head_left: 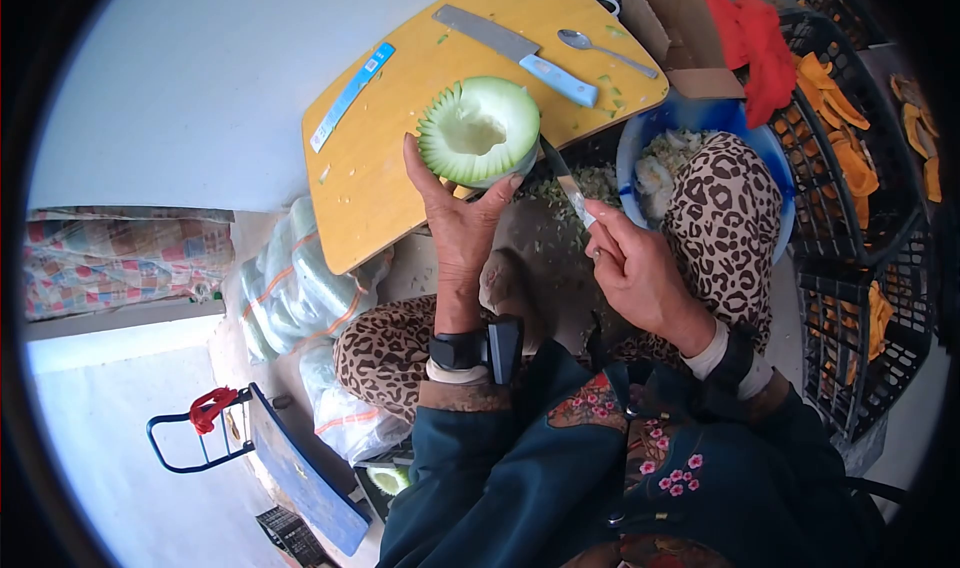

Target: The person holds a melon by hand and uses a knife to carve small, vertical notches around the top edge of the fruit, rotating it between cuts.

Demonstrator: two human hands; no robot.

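My left hand (460, 218) cups a hollowed pale green melon (510, 113) from below and the side, near the front edge of a yellow table (390, 193). Notches run along the left part of its cut rim, while the right part is smooth. In my right hand (645, 278) is a small knife (566, 180), its blade pointing up toward the melon's right side. A large knife with a light blue handle (560, 78) lies on the table behind the melon. Beside it rests a metal spoon (577, 40), and a flat blue-and-white strip (352, 98) lies at the left.
Right of the table, a blue basin (627, 163) holds pale pulp. Black crates (800, 148) with orange peel-like pieces stand at the far right, near a red cloth (750, 48) and a cardboard box (690, 28). Filled plastic sacks (290, 288) sit at left. Green scraps litter the floor.
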